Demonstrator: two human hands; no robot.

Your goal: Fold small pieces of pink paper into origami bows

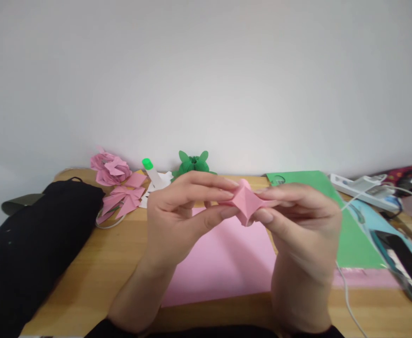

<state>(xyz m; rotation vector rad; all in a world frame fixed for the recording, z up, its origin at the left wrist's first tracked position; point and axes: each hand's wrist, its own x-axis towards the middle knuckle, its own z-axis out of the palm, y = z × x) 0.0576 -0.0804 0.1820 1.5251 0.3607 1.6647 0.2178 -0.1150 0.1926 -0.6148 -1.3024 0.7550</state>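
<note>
A small folded pink paper piece (247, 203), with a diamond-shaped face toward me, is held up above the table between both hands. My left hand (188, 206) pinches its left side with thumb and fingers. On the other side, my right hand (293, 216) grips the right edge the same way. Beneath them a pink paper sheet (223, 267) lies flat on the wooden table (86, 272). The back of the folded piece is hidden.
Pink paper flowers (110, 166), cut pink pieces (124, 197), a green-capped glue stick (151, 171) and a green paper figure (193, 162) stand at the back. Black cloth (43, 244) lies left. Green sheets (346, 225), a phone (406, 258) and a power strip (364, 190) are right.
</note>
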